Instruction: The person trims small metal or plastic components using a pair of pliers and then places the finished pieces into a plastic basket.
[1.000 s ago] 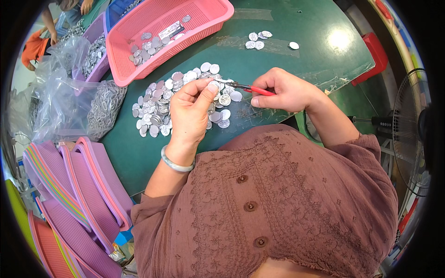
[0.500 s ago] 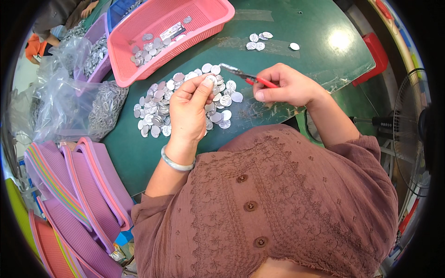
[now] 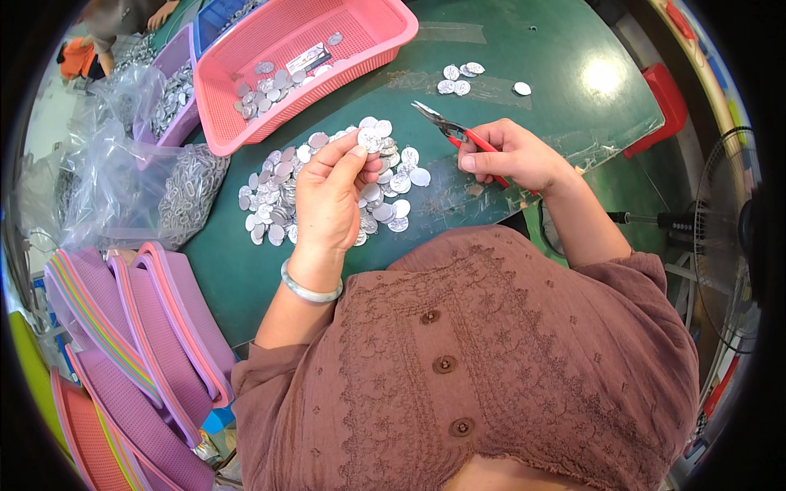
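Note:
Between the thumb and forefinger of my left hand (image 3: 327, 196) is a silvery oval metal medallion (image 3: 370, 141), its patterned face showing. Under and around that hand lies a heap of similar medallions (image 3: 268, 190) on the green table (image 3: 458, 192). My right hand (image 3: 516, 155) is closed round the red handles of a pair of pliers (image 3: 479, 141). The pliers' metal jaws are slightly parted, pointing up and left, apart from the held medallion. Beyond them, a few medallions (image 3: 462, 85) lie in a small group, with a single one (image 3: 521, 88) to their right.
A pink plastic basket (image 3: 393, 41) holding medallions stands at the far left of the table. Clear bags (image 3: 115, 188) of metal links lie left, near a purple basket (image 3: 192, 106). Stacked baskets (image 3: 164, 319) stand nearer. A fan (image 3: 725, 237) is at right; another person's hand (image 3: 162, 15) shows far left.
The pliers have moved up and right, away from the medallion, and their jaws have parted. My left hand has shifted slightly left, and the medallion in it now shows more of its face.

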Motion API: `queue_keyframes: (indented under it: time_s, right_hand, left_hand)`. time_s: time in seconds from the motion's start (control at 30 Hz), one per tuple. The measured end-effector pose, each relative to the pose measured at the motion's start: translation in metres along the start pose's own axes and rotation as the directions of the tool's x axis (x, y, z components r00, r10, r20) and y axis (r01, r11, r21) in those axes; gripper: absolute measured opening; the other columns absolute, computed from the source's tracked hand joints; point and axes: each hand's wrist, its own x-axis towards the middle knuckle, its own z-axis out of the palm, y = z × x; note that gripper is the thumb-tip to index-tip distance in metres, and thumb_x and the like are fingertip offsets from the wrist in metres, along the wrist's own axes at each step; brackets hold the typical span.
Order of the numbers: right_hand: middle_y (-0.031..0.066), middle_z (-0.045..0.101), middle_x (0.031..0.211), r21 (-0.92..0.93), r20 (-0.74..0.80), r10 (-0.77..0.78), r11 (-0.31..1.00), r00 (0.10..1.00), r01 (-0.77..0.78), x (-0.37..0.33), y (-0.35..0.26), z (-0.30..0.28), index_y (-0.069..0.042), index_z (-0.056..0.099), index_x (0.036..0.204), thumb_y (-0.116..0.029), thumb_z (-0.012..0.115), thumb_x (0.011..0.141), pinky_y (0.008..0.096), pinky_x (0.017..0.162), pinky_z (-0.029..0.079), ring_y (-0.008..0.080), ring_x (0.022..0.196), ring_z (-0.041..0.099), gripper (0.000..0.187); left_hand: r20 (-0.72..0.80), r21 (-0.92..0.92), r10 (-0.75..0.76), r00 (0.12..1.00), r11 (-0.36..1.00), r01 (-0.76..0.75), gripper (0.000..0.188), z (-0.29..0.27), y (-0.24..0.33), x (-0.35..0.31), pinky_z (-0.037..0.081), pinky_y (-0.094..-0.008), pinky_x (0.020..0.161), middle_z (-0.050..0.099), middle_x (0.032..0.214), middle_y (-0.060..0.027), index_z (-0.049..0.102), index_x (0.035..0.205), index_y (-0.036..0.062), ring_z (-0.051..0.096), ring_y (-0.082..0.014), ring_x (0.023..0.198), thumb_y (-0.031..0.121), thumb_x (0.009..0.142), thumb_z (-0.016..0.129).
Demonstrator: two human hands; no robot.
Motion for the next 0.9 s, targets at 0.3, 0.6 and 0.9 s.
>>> queue_keyframes:
  time_s: [0.3,0.6,0.9]
  right_hand:
    - [-0.0013,0.054,0.066,0.076,0.028,0.014,0.997,1.0,-0.016,0.004,0.006,-0.002,-0.004,0.059,0.077,-0.026,0.068,0.077,0.022,0.055,0.041,0.0075,0.06,0.051,0.023]
    - [-0.0018,0.055,0.066,0.096,0.018,0.007,0.995,1.0,-0.009,0.004,0.006,-0.002,-0.004,0.059,0.076,-0.023,0.066,0.078,0.0213,0.053,0.04,0.0068,0.059,0.051,0.02]
    - [-0.003,0.053,0.064,0.107,0.007,0.003,0.994,1.0,-0.003,0.003,0.004,0.0,-0.005,0.058,0.075,-0.024,0.066,0.078,0.0208,0.052,0.04,0.0058,0.057,0.049,0.021]
  left_hand:
    - [-0.004,-0.016,-0.014,1.0,1.0,0.014,0.019,-0.001,0.002,0.001,0.047,-0.0254,0.066,0.062,0.085,-0.0084,0.058,0.104,-0.0009,0.059,-0.0149,0.074,0.003,0.086,0.052]
    - [0.047,-0.07,-0.05,0.998,0.996,0.054,0.017,0.003,0.011,0.005,0.048,-0.0268,0.065,0.061,0.086,-0.0089,0.056,0.102,0.0004,0.059,-0.0161,0.074,0.005,0.088,0.049]
    - [0.467,-0.645,-0.149,0.871,0.617,0.452,0.049,-0.003,0.012,0.015,0.049,-0.0392,0.086,0.055,0.108,-0.026,0.044,0.117,-0.0103,0.058,-0.0343,0.097,0.033,0.094,0.034]
